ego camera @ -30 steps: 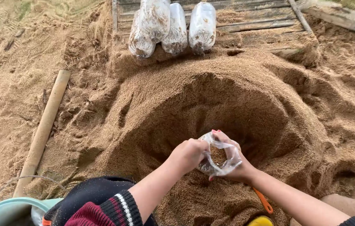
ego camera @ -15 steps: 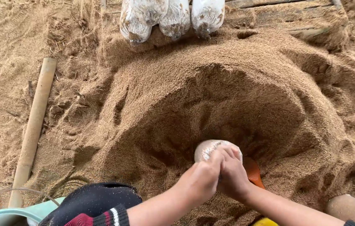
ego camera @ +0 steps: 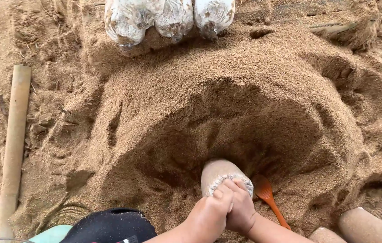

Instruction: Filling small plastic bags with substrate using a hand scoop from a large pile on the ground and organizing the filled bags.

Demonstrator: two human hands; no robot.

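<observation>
1. Head view, left edge: a long pale bamboo pole [ego camera: 14,144] lies lengthwise on loose tan sawdust, well apart from the hands. A pale green plastic rim [ego camera: 53,234] shows at the bottom edge, beside a black knitted cap or sleeve [ego camera: 110,225].
2. Top, left of centre: three clear plastic bags packed with pale substrate [ego camera: 168,18] lie side by side at the far foot of the big hollowed sawdust mound [ego camera: 227,90].
3. Centre bottom: the left hand [ego camera: 209,216] and the right hand [ego camera: 240,209] press together, both closed around the gathered neck of a clear plastic bag filled with tan sawdust [ego camera: 220,173]. The bag stands in the scooped hollow, tilted away from the person; judged, the hollow's wall props it while the neck is pinched.
4. Just right of the bag: an orange plastic scoop [ego camera: 267,198] lies in the sawdust, handle toward the person, near the right wrist.
5. Bottom right: two filled tan cylindrical bags [ego camera: 362,227] lie near the corner.
6. Versus a second ago: the bag was then loose, crumpled film held open between the hands; now it is full and firm. The camera has also shifted closer.
</observation>
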